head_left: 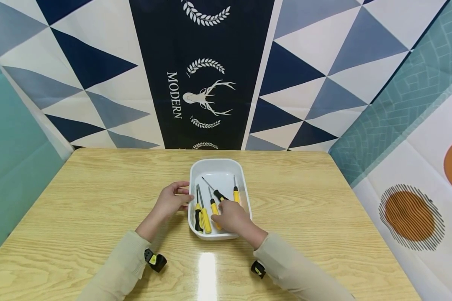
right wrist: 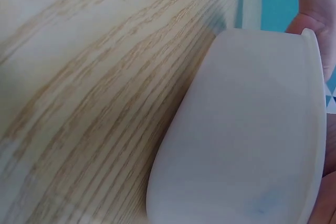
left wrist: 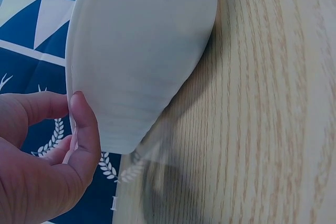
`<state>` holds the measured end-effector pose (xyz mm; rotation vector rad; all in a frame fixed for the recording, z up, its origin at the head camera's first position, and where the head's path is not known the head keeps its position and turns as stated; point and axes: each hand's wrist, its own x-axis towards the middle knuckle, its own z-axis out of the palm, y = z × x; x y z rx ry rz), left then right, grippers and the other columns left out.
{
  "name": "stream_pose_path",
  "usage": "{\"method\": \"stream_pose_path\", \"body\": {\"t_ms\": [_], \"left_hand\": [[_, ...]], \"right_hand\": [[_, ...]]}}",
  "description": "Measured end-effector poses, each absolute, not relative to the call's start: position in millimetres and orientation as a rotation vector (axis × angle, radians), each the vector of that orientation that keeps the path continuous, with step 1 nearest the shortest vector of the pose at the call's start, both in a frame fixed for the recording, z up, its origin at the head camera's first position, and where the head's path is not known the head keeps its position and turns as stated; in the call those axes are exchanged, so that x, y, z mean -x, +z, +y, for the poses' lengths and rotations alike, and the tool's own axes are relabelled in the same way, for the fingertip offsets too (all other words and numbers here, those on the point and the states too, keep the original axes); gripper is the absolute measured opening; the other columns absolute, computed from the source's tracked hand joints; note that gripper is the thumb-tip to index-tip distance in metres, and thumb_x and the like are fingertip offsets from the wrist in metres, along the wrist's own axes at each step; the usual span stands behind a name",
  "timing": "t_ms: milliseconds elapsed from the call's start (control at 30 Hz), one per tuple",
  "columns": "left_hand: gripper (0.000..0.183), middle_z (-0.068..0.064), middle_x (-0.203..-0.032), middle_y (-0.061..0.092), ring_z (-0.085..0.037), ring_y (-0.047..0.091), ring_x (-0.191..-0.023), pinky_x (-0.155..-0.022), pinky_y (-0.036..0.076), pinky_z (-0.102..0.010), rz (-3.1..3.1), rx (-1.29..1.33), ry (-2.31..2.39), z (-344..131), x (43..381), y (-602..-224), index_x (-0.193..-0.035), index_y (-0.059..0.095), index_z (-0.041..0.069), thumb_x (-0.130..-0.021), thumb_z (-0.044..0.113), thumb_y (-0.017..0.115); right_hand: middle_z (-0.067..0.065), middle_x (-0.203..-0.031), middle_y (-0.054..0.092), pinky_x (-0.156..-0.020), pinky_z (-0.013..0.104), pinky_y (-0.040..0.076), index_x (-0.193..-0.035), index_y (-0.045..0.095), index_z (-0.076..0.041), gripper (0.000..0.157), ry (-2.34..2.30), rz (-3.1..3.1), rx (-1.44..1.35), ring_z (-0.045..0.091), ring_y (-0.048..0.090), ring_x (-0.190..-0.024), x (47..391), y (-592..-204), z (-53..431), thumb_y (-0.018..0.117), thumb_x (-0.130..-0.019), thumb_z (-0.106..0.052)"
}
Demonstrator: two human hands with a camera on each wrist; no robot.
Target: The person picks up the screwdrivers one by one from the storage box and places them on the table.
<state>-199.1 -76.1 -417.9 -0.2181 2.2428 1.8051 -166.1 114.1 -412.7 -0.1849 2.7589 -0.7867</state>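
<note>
A white plastic tub (head_left: 217, 236) stands on the table with several screwdrivers inside. My left hand (head_left: 172, 199) is at its left side; in the left wrist view the thumb and fingers pinch the rim of the tub wall. My right hand (head_left: 233, 217) reaches down into the tub at its near right. Beside its thumb lies a yellow and black screwdriver (head_left: 213, 207), and a black-handled screwdriver (head_left: 219, 195) runs under the fingers. Whether they grip either one is hidden. A yellow screwdriver (head_left: 205, 221) and a black and yellow one (head_left: 198, 219) lie along the left wall; another (head_left: 236, 194) is at the right.
The wood-grain table (head_left: 109, 188) extends around the tub on all sides. Behind it hangs a patterned cloth (head_left: 207, 96) with a deer print. Black straps with small devices (head_left: 156, 260) are worn at both wrists.
</note>
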Motion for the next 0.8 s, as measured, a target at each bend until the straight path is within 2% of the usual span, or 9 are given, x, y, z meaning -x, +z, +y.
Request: {"method": "stream_pose_path", "body": {"t_ms": [100,267,433,633,733,800], "left_hand": [[0.048,-0.015,-0.112,0.053,-0.017,0.059,-0.084,-0.070,0.057,-0.028,2.238,0.211,1.809,-76.3,199.2,-418.1,-0.132,0.049,0.007,-0.086,0.006,0.064],[0.049,-0.014,-0.112,0.053,-0.017,0.060,-0.084,-0.070,0.057,-0.027,2.233,0.218,1.799,-76.2,199.6,-418.3,-0.132,0.048,0.008,-0.086,0.007,0.064],[0.049,-0.015,-0.113,0.053,-0.018,0.061,-0.083,-0.070,0.057,-0.027,2.229,0.219,1.803,-76.5,199.3,-418.2,-0.132,0.048,0.008,-0.086,0.007,0.064],[0.049,-0.015,-0.113,0.052,-0.019,0.062,-0.083,-0.071,0.057,-0.028,2.221,0.215,1.817,-76.3,198.8,-417.2,-0.133,0.047,0.006,-0.086,0.006,0.064],[0.049,-0.015,-0.113,0.052,-0.018,0.061,-0.083,-0.071,0.057,-0.028,2.222,0.216,1.815,-75.8,198.7,-416.8,-0.133,0.047,0.007,-0.087,0.007,0.064],[0.049,-0.015,-0.113,0.052,-0.018,0.062,-0.082,-0.071,0.057,-0.029,2.223,0.213,1.815,-75.7,198.6,-417.1,-0.132,0.047,0.006,-0.087,0.006,0.064]], "right_hand": [[0.004,-0.072,0.055,-0.061,0.026,0.043,-0.112,0.061,0.005,0.043,-0.793,2.751,0.166,0.013,0.048,-0.056,167.7,-413.9,112.4,0.067,-0.085,-0.027],[0.008,-0.083,0.062,-0.056,0.025,0.045,-0.114,0.060,0.006,0.043,-0.829,2.724,0.128,0.013,0.053,-0.056,171.2,-417.1,110.0,0.067,-0.085,-0.025],[0.006,-0.073,0.057,-0.048,0.023,0.040,-0.101,0.062,0.003,0.031,-0.828,2.716,0.090,0.012,0.048,-0.052,173.7,-419.4,108.2,0.068,-0.083,-0.022],[0.004,-0.068,0.053,-0.048,0.022,0.038,-0.095,0.062,0.002,0.022,-0.815,2.711,0.066,0.012,0.047,-0.050,175.4,-418.4,107.5,0.067,-0.081,-0.015],[0.003,-0.065,0.049,-0.046,0.022,0.035,-0.080,0.059,-0.003,0.011,-0.825,2.708,0.074,0.012,0.044,-0.048,175.4,-418.4,108.6,0.065,-0.079,-0.012],[0.001,-0.061,0.046,-0.044,0.021,0.031,-0.068,0.053,-0.007,0.016,-0.844,2.707,0.085,0.011,0.041,-0.046,175.4,-419.2,110.1,0.065,-0.078,-0.010]]}}
